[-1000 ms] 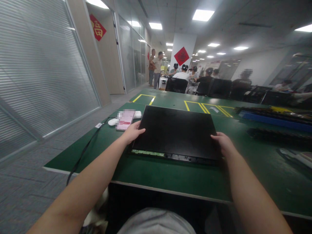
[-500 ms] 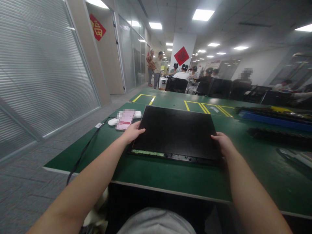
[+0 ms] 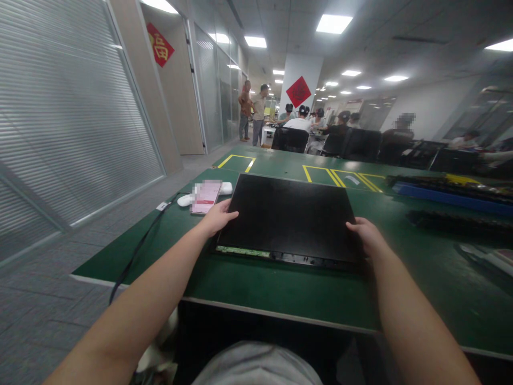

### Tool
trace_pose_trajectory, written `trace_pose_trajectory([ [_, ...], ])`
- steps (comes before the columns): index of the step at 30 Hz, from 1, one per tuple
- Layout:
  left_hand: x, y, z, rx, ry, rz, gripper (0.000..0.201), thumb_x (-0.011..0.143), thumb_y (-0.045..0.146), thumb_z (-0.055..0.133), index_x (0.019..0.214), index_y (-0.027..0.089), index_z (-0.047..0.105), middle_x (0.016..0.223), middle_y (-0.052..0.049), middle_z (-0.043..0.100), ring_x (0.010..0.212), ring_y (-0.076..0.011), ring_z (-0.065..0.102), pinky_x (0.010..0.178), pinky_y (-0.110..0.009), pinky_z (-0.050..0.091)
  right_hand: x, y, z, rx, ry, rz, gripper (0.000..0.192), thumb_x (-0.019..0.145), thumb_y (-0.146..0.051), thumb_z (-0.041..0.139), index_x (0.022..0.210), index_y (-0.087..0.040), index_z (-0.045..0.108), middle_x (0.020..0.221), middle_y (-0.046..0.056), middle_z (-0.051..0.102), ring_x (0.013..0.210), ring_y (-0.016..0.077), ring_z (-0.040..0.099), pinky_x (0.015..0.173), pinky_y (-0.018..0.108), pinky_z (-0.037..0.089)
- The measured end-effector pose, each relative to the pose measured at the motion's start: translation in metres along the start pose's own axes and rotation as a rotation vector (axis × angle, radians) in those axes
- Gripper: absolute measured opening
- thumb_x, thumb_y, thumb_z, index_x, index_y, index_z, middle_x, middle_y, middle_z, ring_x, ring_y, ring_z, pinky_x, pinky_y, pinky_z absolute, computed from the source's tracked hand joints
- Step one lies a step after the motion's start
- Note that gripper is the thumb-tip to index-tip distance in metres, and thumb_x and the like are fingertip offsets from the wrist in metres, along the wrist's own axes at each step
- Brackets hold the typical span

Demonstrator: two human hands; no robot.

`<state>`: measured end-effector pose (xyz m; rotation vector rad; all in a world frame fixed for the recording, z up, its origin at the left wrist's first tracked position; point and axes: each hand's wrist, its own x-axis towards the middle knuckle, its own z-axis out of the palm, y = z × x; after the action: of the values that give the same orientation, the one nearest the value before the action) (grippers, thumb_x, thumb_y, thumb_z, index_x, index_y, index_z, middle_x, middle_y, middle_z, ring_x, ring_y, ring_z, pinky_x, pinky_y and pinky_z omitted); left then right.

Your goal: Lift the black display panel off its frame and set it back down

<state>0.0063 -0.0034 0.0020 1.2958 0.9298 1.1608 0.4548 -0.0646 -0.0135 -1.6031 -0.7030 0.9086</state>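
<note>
Screen [image 3: 288, 219] is lying on the green surface [image 3: 280, 293], its place not visibly changing over the last second. Left grip [image 3: 219, 217] and right grip [image 3: 365, 234] are pinching its opposite side edges; handling is seemingly pausing.

Horizontal blinds [image 3: 72, 107] fill the left side; next to them a pale wood door [image 3: 182, 101] bears a red diamond-shaped sign [image 3: 161, 47] with a gold character; glass partitions [image 3: 207, 85] run on past it; grey carpet [image 3: 40, 321] lies alongside the green table [image 3: 272, 291], marked with yellow tape [image 3: 225, 161]; beyond stand black chairs [image 3: 289, 140] and a white pillar [image 3: 306, 65] with a second red diamond [image 3: 298, 92]; bright rectangular ceiling lights [image 3: 334, 24] shine overhead.
</note>
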Motion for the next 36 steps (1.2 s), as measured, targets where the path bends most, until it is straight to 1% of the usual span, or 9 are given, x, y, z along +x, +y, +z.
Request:
trace_pose_trajectory([
  [7,-0.0002,0.0007,0.0002,-0.021,-0.005,-0.033,0.059,0.053,0.018,0.087,0.109,0.018,0.072,0.114,-0.009,0.075,0.122,-0.0353,0.061,0.109,-0.052,0.042,-0.0039,-0.0019,0.0021,-0.009,0.025,-0.008,0.020,0.065,-0.014,0.070,0.079,-0.026,0.061,0.070,0.002,0.068,0.065,0.0216,0.064,0.061,0.034,0.051],
  [12,-0.0009,0.0010,0.0008,-0.025,0.005,-0.017,0.060,0.051,0.018,0.088,0.108,0.017,0.072,0.113,-0.009,0.076,0.121,-0.0354,0.062,0.110,-0.052,0.041,-0.0040,-0.0026,0.0017,-0.011,0.025,0.000,0.021,0.065,-0.014,0.071,0.079,-0.025,0.061,0.070,0.002,0.069,0.064,0.0218,0.064,0.060,0.034,0.051],
  [17,-0.0015,0.0000,0.0007,-0.024,0.009,-0.003,0.061,0.053,0.021,0.088,0.111,0.018,0.071,0.116,-0.009,0.075,0.123,-0.0357,0.060,0.110,-0.053,0.040,-0.0009,0.0004,0.0005,-0.010,0.022,-0.012,0.021,0.065,-0.015,0.072,0.080,-0.026,0.062,0.071,0.002,0.070,0.067,0.0220,0.065,0.060,0.034,0.052],
  [23,0.0002,-0.0023,-0.0009,-0.022,0.013,-0.005,0.066,0.054,0.022,0.088,0.116,0.018,0.069,0.118,-0.010,0.074,0.126,-0.0362,0.058,0.110,-0.053,0.042,-0.0027,-0.0015,0.0016,0.005,0.019,-0.006,0.019,0.065,-0.016,0.071,0.078,-0.026,0.061,0.068,0.002,0.069,0.063,0.0211,0.064,0.056,0.032,0.052],
  [29,-0.0007,-0.0022,-0.0002,-0.008,0.002,0.015,0.067,0.054,0.025,0.089,0.118,0.017,0.069,0.122,-0.010,0.072,0.126,-0.0355,0.058,0.112,-0.052,0.038,-0.0035,-0.0043,0.0019,0.033,0.014,0.023,0.021,0.066,-0.012,0.070,0.081,-0.024,0.061,0.069,0.002,0.069,0.063,0.0200,0.065,0.058,0.031,0.053],
  [36,-0.0013,-0.0017,-0.0007,-0.008,0.006,-0.002,0.068,0.055,0.022,0.088,0.120,0.018,0.068,0.122,-0.010,0.073,0.126,-0.0353,0.059,0.111,-0.052,0.040,-0.0074,-0.0051,0.0028,0.046,0.012,0.021,0.022,0.067,-0.013,0.069,0.084,-0.025,0.061,0.068,0.001,0.069,0.062,0.0208,0.065,0.056,0.033,0.053],
])
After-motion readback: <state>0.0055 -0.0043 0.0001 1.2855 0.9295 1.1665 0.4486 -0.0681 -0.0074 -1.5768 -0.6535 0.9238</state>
